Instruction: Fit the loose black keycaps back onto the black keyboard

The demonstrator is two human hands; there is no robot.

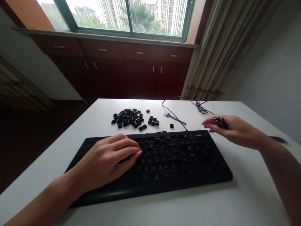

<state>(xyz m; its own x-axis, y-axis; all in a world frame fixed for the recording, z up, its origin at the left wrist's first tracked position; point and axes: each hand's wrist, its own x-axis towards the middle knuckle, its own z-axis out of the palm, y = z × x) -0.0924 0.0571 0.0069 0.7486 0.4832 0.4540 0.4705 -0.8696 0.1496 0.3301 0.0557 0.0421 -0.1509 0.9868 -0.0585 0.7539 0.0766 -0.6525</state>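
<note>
Across the white table lies a black keyboard (169, 157) with many of its keycaps off and the sockets bare. My left hand (115, 155) rests over its left half, thumb and fingers pressed together near the middle keys; what they pinch, if anything, is hidden. Raised beyond the keyboard's far right corner, my right hand (240, 130) is closed around a dark keycap puller (220, 122) with a shiny end. A thin wire shows below those fingers. Behind the keyboard sits a heap of black keycaps (128, 117), with several more scattered to its right.
A small blue brush (176, 118) lies behind the keyboard, close to the black cable (172, 110), which is bunched farther right. A dark slim object (278, 139) lies near the table's right edge. Cabinets (131, 72) stand under the window beyond the table (82, 125).
</note>
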